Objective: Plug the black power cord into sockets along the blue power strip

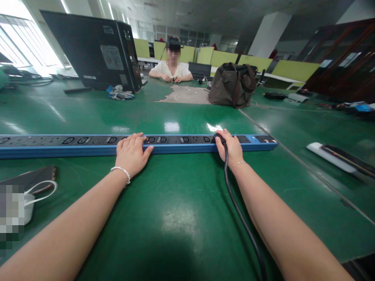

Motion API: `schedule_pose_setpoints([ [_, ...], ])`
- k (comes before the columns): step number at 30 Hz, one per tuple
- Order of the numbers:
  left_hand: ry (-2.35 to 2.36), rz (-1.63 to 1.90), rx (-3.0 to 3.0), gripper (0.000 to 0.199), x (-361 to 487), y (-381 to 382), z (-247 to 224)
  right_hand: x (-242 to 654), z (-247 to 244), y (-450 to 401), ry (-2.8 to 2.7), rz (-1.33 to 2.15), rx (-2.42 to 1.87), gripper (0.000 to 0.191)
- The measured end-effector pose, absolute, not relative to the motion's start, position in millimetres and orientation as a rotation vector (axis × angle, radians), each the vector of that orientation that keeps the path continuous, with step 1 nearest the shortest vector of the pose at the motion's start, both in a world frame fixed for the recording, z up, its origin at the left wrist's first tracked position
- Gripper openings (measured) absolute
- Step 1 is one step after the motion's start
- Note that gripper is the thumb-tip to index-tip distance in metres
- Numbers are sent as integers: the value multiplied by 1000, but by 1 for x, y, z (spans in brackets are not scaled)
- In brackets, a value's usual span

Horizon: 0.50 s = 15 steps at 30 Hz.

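Observation:
A long blue power strip [172, 149] with a row of black sockets lies crosswise on the green table. My left hand [131, 152] is closed over its middle, fingers across the top towards the far edge and thumb at the near side. Near the strip's right end, my right hand [231, 147] grips a black plug [217, 137] against the socket face. Whether the plug is fully seated cannot be seen. Its thick black cord [234, 195] runs from the plug down towards me, beside my right forearm.
A black computer case [96, 50] stands at back left, with work gloves [120, 93] beside it. Across the table [181, 187] sits a person [171, 70]. A brown bag [233, 86] is at back right. A white-and-black object [334, 156] lies right; a white cable [43, 183] left.

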<state>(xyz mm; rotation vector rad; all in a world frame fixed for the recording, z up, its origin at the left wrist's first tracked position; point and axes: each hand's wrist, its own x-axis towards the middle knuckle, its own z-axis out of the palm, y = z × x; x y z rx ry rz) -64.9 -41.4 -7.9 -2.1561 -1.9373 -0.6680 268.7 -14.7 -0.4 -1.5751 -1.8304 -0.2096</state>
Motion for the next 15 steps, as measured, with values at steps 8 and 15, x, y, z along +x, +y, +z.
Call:
schedule_pose_setpoints([
  [8, -1940, -662, -2155, 48, -66, -41, -9, 272, 17, -18, -1952, -183, -1746, 34],
  [15, -1948, -638, -2146, 49, -65, -41, -9, 267, 5, -22, -1906, -284, -1647, 37],
])
